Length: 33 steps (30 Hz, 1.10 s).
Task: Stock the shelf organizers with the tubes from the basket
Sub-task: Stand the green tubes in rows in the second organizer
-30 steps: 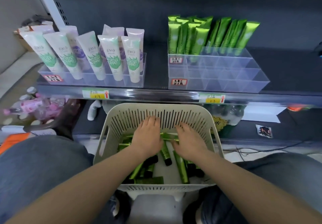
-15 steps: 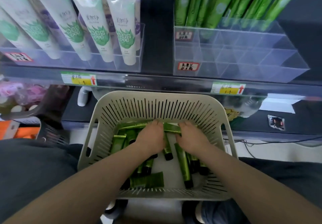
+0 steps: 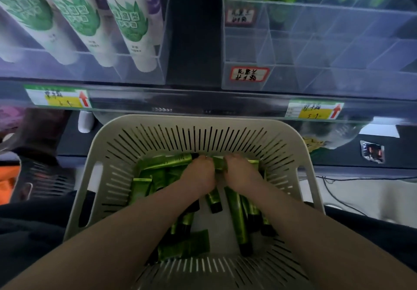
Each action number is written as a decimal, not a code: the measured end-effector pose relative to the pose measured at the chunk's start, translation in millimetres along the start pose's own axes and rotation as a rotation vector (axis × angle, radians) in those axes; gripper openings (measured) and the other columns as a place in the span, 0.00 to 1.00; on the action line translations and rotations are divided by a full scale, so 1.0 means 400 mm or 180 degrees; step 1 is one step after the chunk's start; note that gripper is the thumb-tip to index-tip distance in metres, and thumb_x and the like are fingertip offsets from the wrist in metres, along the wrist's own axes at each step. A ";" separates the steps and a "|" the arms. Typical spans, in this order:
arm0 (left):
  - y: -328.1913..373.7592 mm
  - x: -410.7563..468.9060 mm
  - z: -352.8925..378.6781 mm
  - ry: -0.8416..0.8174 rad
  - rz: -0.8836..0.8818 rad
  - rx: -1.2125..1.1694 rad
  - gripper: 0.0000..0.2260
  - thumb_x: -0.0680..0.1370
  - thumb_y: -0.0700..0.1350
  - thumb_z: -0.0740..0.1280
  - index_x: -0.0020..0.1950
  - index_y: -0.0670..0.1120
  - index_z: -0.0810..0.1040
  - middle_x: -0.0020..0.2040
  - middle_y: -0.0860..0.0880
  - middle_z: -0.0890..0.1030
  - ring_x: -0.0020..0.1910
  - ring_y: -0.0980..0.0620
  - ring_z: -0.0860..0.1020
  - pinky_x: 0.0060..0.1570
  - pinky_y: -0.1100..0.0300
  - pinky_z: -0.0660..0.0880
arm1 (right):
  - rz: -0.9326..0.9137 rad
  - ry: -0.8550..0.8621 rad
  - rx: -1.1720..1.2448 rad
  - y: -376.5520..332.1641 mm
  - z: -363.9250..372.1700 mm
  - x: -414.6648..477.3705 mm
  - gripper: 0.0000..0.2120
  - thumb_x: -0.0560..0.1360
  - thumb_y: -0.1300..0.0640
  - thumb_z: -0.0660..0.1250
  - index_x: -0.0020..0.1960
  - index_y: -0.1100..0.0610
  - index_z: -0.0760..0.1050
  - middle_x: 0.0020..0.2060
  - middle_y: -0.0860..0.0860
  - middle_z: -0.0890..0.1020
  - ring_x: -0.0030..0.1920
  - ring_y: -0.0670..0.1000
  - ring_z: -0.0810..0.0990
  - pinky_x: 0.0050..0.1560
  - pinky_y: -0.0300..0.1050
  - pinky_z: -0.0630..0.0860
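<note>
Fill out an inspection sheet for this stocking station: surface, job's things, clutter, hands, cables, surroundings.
Surface: dark shelf with price tags on its front rail.
Job's things: green tubes lie loose in the slotted basket; clear organizer holds green tubes only at its back, front compartments empty.
Clutter: foil packet on the dark ledge below, at right.
Hands: left hand and right hand both down in the basket, fingers curled round green tubes.
Cables: black cable across the pale floor at right.
Surroundings: white tubes in the organizer at left; blurred orange item at far left.
</note>
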<state>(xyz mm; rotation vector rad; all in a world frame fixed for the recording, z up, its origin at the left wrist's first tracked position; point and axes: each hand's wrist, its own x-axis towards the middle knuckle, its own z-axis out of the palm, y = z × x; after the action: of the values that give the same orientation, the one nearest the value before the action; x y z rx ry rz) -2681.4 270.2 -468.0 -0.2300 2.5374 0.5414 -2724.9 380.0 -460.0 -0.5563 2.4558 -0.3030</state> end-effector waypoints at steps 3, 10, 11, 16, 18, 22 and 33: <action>0.007 0.014 0.012 -0.0032 -0.0019 0.0170 0.09 0.77 0.37 0.61 0.57 0.40 0.74 0.57 0.41 0.76 0.55 0.47 0.76 0.51 0.59 0.73 | -0.0036 -0.0075 -0.0034 0.005 0.014 0.025 0.14 0.74 0.64 0.62 0.60 0.61 0.73 0.59 0.59 0.75 0.58 0.54 0.74 0.51 0.42 0.71; 0.015 0.042 0.024 -0.0099 -0.0117 0.0536 0.15 0.77 0.39 0.63 0.63 0.39 0.71 0.61 0.40 0.73 0.59 0.46 0.73 0.58 0.56 0.73 | -0.0113 -0.0166 -0.0180 0.005 0.026 0.059 0.15 0.74 0.63 0.64 0.61 0.61 0.71 0.61 0.59 0.73 0.61 0.54 0.73 0.58 0.42 0.69; 0.016 0.044 0.023 -0.0103 -0.0119 0.0593 0.16 0.77 0.39 0.64 0.64 0.39 0.70 0.62 0.40 0.72 0.60 0.46 0.73 0.58 0.56 0.73 | -0.0118 -0.0158 -0.0205 0.006 0.027 0.061 0.16 0.74 0.63 0.65 0.62 0.61 0.71 0.61 0.59 0.73 0.61 0.54 0.73 0.58 0.42 0.70; 0.021 0.052 0.012 -0.0157 -0.0170 0.0779 0.20 0.76 0.39 0.65 0.67 0.39 0.67 0.64 0.40 0.68 0.59 0.46 0.73 0.54 0.55 0.74 | -0.0115 -0.0167 -0.0322 0.006 0.041 0.077 0.20 0.72 0.64 0.67 0.63 0.61 0.70 0.62 0.59 0.72 0.62 0.56 0.73 0.60 0.47 0.72; 0.022 0.053 0.004 -0.0145 -0.0153 0.0801 0.19 0.76 0.38 0.65 0.67 0.39 0.68 0.64 0.39 0.68 0.60 0.45 0.72 0.56 0.55 0.73 | -0.0129 -0.0166 -0.0363 0.007 0.043 0.081 0.19 0.73 0.65 0.66 0.63 0.62 0.70 0.62 0.59 0.72 0.61 0.56 0.73 0.60 0.48 0.73; 0.022 0.052 -0.005 -0.0162 -0.0088 0.0911 0.19 0.77 0.38 0.64 0.67 0.39 0.68 0.64 0.39 0.68 0.61 0.44 0.71 0.59 0.54 0.73 | -0.0188 -0.0121 -0.0456 0.008 0.043 0.082 0.17 0.74 0.65 0.63 0.63 0.62 0.71 0.62 0.60 0.72 0.62 0.57 0.73 0.58 0.48 0.72; 0.014 0.052 -0.013 -0.0317 -0.0221 0.1008 0.20 0.76 0.39 0.66 0.68 0.39 0.68 0.65 0.40 0.68 0.63 0.45 0.70 0.59 0.54 0.73 | -0.0239 -0.0093 -0.0564 0.010 0.041 0.076 0.15 0.73 0.69 0.63 0.60 0.62 0.74 0.60 0.60 0.72 0.58 0.58 0.75 0.56 0.50 0.75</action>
<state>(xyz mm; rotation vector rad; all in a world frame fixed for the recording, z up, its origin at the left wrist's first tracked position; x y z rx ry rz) -2702.8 272.2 -473.0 -0.1691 2.4641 0.1165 -2739.0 368.3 -489.8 -0.7241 2.4517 -0.1064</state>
